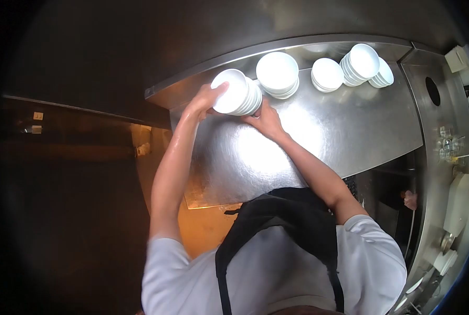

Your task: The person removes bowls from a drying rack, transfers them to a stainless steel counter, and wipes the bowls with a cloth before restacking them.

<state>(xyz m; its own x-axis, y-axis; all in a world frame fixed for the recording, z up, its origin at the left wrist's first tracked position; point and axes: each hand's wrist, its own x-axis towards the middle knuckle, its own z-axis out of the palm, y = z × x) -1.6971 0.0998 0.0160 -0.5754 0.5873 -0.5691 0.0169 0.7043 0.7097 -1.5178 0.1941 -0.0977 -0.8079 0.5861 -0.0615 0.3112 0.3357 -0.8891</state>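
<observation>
A stack of white bowls (232, 90) tilts between my two hands at the left end of the steel counter. My left hand (208, 101) grips it from the left, its thumb over the rim of the top bowl and the other fingers behind. Low on the right side, my right hand (266, 119) is wrapped round the base of the same stack, its fingertips partly hidden by the bowls. Just right of it stands another stack of white bowls (277, 72), close against the one I hold.
Along the back ledge are a short stack of small white bowls (327, 74), a taller leaning stack (364, 61) and a further stack (384, 73). The steel counter (360, 131) runs beneath. On the right shelf stand several glasses (448, 144).
</observation>
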